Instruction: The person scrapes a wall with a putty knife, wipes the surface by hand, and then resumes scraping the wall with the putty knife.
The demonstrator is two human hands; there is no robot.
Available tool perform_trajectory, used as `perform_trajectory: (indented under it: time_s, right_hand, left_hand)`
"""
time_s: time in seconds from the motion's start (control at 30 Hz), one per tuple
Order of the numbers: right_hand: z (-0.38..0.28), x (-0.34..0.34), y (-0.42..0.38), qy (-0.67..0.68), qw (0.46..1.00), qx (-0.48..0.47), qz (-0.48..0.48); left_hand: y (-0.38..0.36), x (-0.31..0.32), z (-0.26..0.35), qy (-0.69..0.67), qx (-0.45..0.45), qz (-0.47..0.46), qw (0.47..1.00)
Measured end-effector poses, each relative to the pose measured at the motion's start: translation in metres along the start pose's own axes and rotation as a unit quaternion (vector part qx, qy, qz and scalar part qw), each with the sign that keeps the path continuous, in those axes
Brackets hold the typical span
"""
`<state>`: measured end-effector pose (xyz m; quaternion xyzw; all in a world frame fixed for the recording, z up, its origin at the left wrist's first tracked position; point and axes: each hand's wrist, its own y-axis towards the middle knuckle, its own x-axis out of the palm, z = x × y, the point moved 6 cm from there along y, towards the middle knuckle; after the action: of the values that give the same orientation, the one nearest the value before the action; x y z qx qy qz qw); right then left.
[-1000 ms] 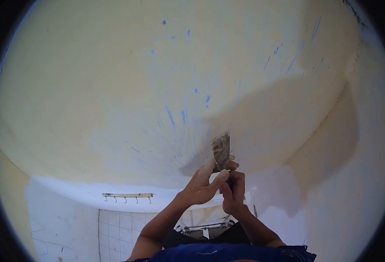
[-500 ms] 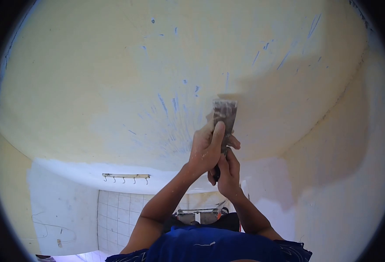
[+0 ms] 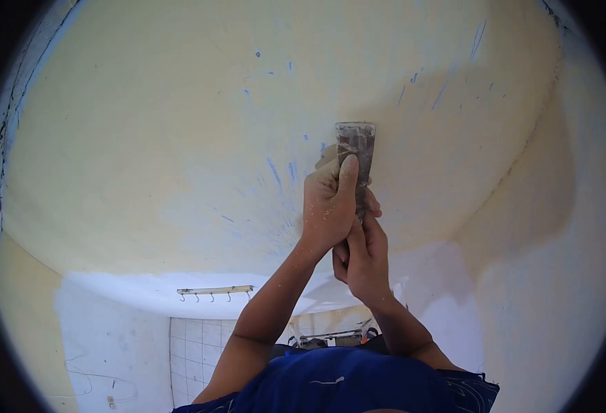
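Note:
A broad scraper with a dusty, stained blade points up the yellowish wall, its front edge at the wall surface. My left hand is closed around the scraper near the base of the blade, thumb laid along the metal. Dust flecks this hand and its wrist. Below it, my right hand wraps round the handle, which is mostly hidden by the fingers. Blue scratch marks show on the wall left of the scraper, and thinner blue streaks lie to its upper right.
A hook rail is fixed on the white lower wall to the left. Below it is a tiled surface. A metal frame stands beneath my arms. A wall corner runs down the right, and a loose cable hangs at lower left.
Both hands have pushed the scraper farther up the wall, past the spot where its edge was. The camera view has shifted slightly, so the hook rail sits lower and more to the right.

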<state>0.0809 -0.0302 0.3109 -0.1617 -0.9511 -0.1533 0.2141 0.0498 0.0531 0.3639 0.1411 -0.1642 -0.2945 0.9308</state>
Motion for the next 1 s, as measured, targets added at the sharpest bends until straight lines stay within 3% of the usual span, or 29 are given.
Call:
perform_trajectory:
  time_s: [0.17,0.37,0.57,0.77,1.0]
  right_hand:
    - [-0.027,0.0,0.011,0.009,1.0,0.021,-0.019]
    - [-0.01,-0.012,-0.001,-0.029,0.999,0.026,0.001]
    - [-0.037,0.001,0.011,-0.029,0.999,0.009,-0.013]
    - [-0.016,-0.009,-0.002,-0.03,0.999,0.019,0.004]
    - [-0.037,-0.002,0.012,-0.017,1.0,0.008,-0.016]
  left_hand:
    - [0.015,0.017,0.023,0.0,0.022,-0.011,1.0]
    - [-0.003,0.008,-0.006,-0.003,0.011,0.021,1.0]
    - [0.018,0.02,0.032,-0.004,0.038,-0.007,0.999]
    - [-0.002,0.012,-0.003,-0.013,0.001,0.018,1.0]
    - [0.018,0.023,0.029,-0.001,0.038,-0.012,0.999]
